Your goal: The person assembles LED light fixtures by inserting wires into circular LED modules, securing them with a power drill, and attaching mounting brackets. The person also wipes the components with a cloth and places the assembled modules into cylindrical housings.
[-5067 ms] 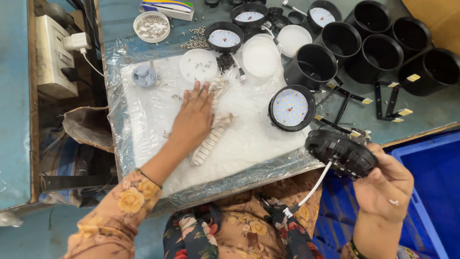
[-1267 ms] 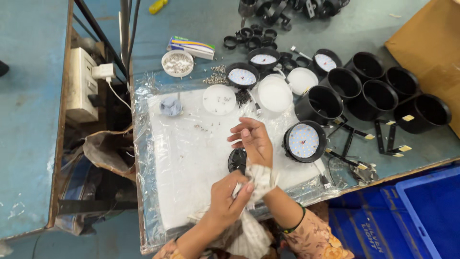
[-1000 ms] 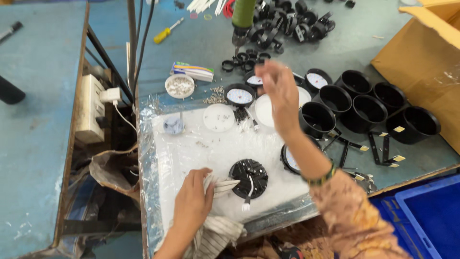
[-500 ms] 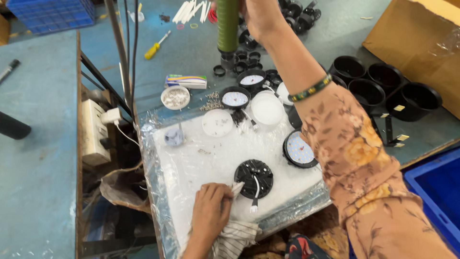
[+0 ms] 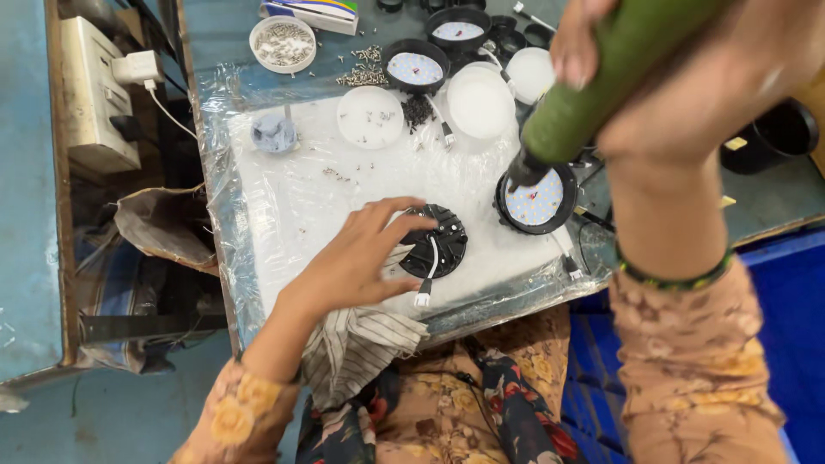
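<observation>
Green screwdriver now lowered in right hand; left hand steadies black lamp housing.

green is shown on the power screwdriver | black on the round lamp housing | white on the foam pad | stripes on the cloth | floral orange on the sleeve | blue on the crate

Bare white padding lay open along the table's left edge, between the small blue cup and the near edge. White discs, loose screws and round lamp housings crowded the far edge. A lamp face blocked the right edge.
</observation>
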